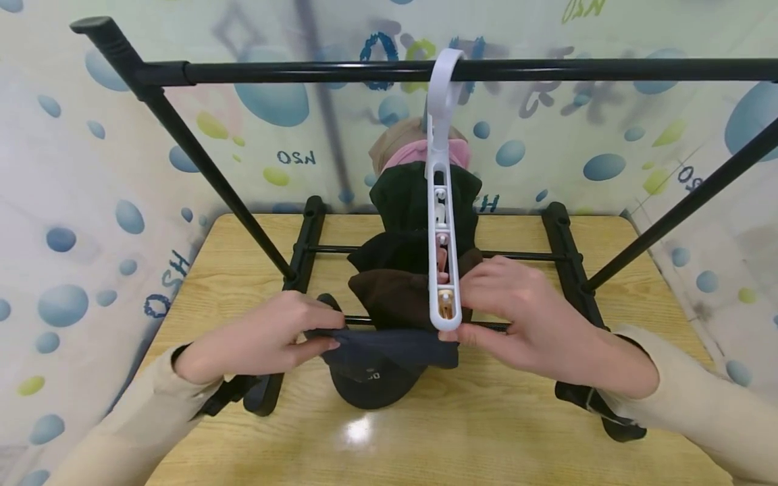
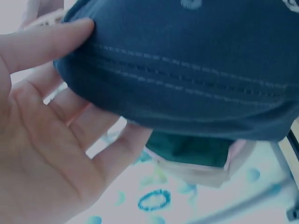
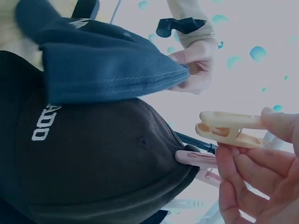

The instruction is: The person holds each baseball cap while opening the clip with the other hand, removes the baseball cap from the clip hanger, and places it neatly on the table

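Note:
My left hand (image 1: 267, 334) pinches a navy cap (image 1: 377, 371) by its back edge, thumb on one side and fingers on the other. The cap's brim points down toward me. My right hand (image 1: 525, 314) pinches a cream clip (image 3: 229, 128) between thumb and fingers at the near end of a white hanger (image 1: 439, 169). In the right wrist view the navy cap's edge is apart from this clip. Just behind hangs a dark brown cap (image 1: 389, 293) with white letters, its edge in a pink clip (image 3: 196, 157).
More caps hang farther back: a dark green cap (image 1: 401, 196), a pink one (image 1: 410, 152) and a beige one (image 1: 392, 138). The hanger hooks over the black rail (image 1: 304, 72) of a rack standing on a wooden table (image 1: 486, 432). A patterned backdrop (image 1: 243, 169) surrounds it.

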